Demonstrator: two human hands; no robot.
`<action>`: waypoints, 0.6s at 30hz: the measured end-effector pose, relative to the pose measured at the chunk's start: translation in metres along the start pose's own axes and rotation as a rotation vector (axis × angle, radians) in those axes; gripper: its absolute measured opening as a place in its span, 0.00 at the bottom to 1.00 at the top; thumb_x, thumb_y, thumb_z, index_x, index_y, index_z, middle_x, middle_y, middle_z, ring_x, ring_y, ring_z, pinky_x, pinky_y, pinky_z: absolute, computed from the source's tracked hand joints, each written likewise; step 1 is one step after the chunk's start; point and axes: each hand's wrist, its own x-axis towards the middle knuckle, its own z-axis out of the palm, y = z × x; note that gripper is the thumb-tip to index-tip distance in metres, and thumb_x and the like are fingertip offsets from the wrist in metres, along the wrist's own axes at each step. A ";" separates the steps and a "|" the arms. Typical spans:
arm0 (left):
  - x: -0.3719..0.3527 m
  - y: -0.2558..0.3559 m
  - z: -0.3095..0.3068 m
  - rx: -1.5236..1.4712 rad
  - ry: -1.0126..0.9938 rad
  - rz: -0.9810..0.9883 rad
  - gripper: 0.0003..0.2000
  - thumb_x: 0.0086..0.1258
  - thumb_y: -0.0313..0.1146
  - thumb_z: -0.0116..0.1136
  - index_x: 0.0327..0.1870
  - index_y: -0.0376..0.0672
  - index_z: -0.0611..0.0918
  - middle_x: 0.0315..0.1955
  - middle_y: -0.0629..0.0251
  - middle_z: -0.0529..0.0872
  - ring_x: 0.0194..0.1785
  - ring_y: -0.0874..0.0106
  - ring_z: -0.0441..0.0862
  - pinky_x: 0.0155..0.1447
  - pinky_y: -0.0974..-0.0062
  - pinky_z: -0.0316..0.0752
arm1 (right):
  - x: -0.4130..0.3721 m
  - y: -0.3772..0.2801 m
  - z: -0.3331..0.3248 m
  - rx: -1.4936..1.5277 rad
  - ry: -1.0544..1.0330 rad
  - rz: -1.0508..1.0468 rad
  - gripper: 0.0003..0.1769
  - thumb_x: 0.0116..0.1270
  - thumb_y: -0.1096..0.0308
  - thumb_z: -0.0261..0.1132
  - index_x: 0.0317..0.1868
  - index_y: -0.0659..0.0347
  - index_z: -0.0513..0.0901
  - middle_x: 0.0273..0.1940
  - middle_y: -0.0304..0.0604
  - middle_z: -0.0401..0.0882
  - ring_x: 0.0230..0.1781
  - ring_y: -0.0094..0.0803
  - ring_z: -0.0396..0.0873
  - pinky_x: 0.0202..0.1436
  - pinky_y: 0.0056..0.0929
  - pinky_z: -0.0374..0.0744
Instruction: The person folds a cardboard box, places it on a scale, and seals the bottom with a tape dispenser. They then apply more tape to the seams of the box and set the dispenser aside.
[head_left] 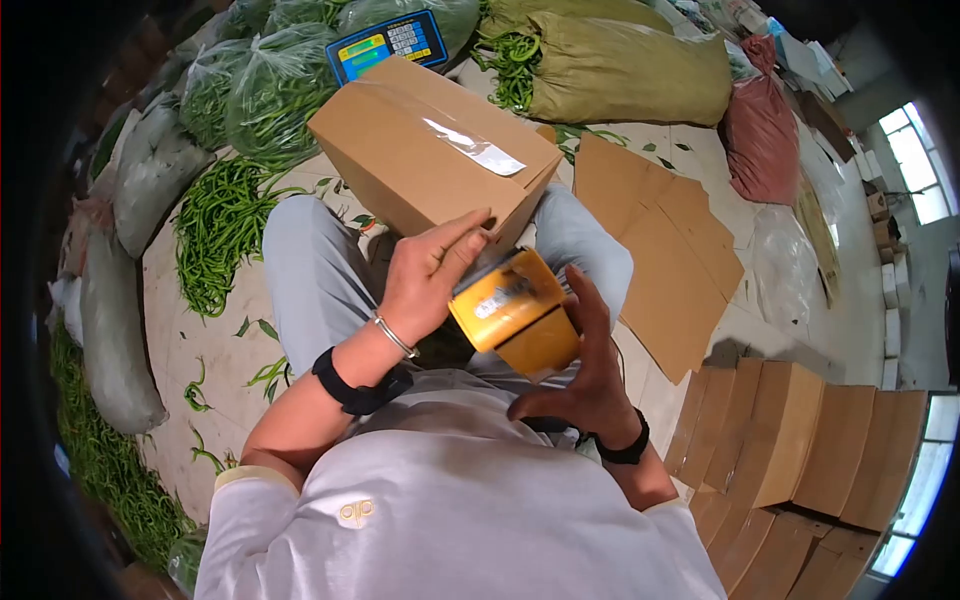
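My left hand (428, 272) is at the near edge of a closed cardboard box (420, 150), thumb and fingers drawn together. What lies in that pinch is hidden, so I cannot tell what it holds. Just right of it, a boxy yellow-orange thing with pale lettering (508, 303) hangs over my lap, slightly blurred. My right hand (590, 365) curves around its right side, fingers along the edge and thumb spread below. A shiny strip of clear tape (475, 147) runs along the box's top seam. The box rests tilted against my legs.
Beyond the box stands a blue scale (388, 47). Green chili peppers (222, 230) lie on the floor at left, near filled clear bags (280, 90). Flattened cardboard (660, 250) is at right, with more cartons (790, 430) nearer. A large sack (630, 70) lies at the back.
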 end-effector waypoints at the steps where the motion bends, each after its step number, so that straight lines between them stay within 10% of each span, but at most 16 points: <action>1: 0.001 0.006 -0.002 -0.011 -0.044 -0.084 0.16 0.72 0.34 0.52 0.55 0.34 0.78 0.39 0.60 0.87 0.43 0.78 0.81 0.49 0.80 0.73 | 0.000 -0.002 0.000 -0.078 -0.021 0.036 0.57 0.39 0.62 0.82 0.68 0.64 0.58 0.52 0.51 0.75 0.51 0.41 0.77 0.53 0.34 0.76; 6: -0.002 -0.006 -0.003 -0.268 -0.096 -0.222 0.16 0.72 0.34 0.52 0.55 0.34 0.79 0.42 0.65 0.85 0.49 0.77 0.77 0.55 0.81 0.69 | 0.004 0.006 0.005 -0.322 0.034 -0.246 0.46 0.42 0.67 0.79 0.60 0.64 0.64 0.45 0.53 0.74 0.44 0.49 0.77 0.45 0.39 0.77; 18: -0.005 -0.004 -0.014 0.202 0.037 0.019 0.06 0.64 0.30 0.61 0.39 0.41 0.85 0.30 0.61 0.83 0.34 0.69 0.80 0.40 0.75 0.73 | 0.013 0.011 0.007 -0.557 -0.086 -0.218 0.43 0.43 0.74 0.73 0.62 0.62 0.65 0.47 0.56 0.75 0.45 0.48 0.78 0.47 0.39 0.77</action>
